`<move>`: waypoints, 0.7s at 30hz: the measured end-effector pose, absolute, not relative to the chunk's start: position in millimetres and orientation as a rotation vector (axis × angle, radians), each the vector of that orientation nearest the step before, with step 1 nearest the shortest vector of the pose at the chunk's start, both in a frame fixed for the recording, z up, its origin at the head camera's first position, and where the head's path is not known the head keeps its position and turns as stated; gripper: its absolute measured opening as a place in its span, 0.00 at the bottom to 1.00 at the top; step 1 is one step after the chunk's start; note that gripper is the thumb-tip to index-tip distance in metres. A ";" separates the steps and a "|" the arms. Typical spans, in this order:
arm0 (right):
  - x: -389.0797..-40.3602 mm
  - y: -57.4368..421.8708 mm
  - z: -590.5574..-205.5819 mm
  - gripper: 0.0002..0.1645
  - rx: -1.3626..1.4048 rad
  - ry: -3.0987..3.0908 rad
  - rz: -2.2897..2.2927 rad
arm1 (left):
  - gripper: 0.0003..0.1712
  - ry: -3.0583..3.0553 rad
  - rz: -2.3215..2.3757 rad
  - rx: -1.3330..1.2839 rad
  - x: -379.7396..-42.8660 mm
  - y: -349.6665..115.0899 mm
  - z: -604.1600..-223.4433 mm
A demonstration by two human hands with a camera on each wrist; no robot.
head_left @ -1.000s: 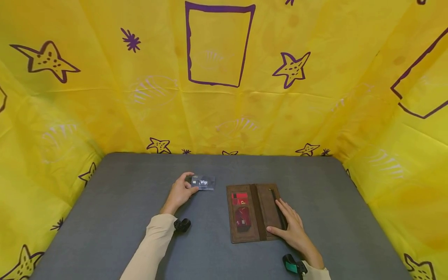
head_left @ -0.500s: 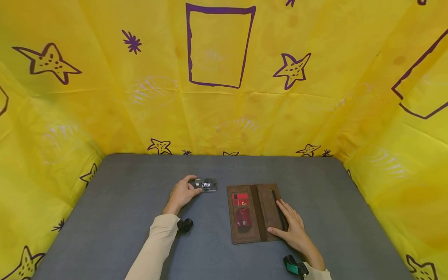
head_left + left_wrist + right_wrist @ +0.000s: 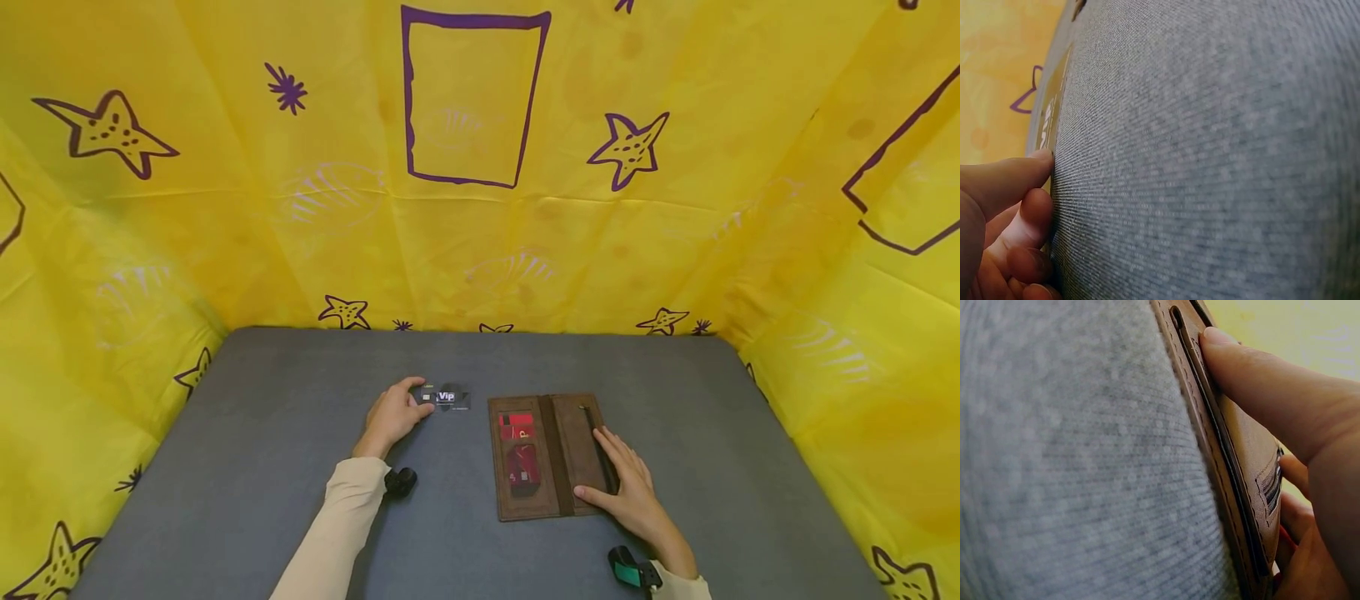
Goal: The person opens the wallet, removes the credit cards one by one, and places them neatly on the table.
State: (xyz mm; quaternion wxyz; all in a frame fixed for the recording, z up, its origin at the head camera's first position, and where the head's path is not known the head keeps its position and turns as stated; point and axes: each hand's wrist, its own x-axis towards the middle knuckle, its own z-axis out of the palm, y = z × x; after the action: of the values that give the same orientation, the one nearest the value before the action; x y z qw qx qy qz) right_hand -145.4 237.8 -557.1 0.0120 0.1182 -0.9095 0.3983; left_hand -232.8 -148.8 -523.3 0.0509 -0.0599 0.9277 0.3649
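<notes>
A dark, glossy bank card [image 3: 452, 398] printed "Vip" lies at or just above the table, left of the wallet. My left hand [image 3: 392, 417] pinches it by its left end, thumb at the near edge and a finger at the far one. The card's lettered face [image 3: 1051, 112] shows edge-on in the left wrist view. A brown leather wallet [image 3: 517, 508] lies spread flat, with red cards [image 3: 522, 467] behind windows in its left half. On its right half, beside the zip, rests my right hand [image 3: 628, 487] with fingers extended.
A grey cloth covers the table [image 3: 300, 375]. Yellow fabric [image 3: 480, 233] with drawn starfish hangs upright at the back and both sides. Each wrist carries a black strap device [image 3: 401, 482].
The left hand has shifted slightly right with the card, closer to the wallet, and the card's glare has changed. My right hand stays in place on the wallet.
</notes>
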 end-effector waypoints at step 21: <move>-145.0 236.9 -556.1 0.56 0.354 -2.854 1.244 | 0.30 2.843 0.995 -0.175 -235.4 -147.2 -521.5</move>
State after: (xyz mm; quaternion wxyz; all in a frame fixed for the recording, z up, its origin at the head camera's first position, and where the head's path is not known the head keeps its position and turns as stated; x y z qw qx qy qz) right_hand -145.0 236.9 -556.1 0.0040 0.1131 -0.9108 0.3971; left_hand -235.4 -147.2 -521.5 0.0622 -0.0580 0.9405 0.3291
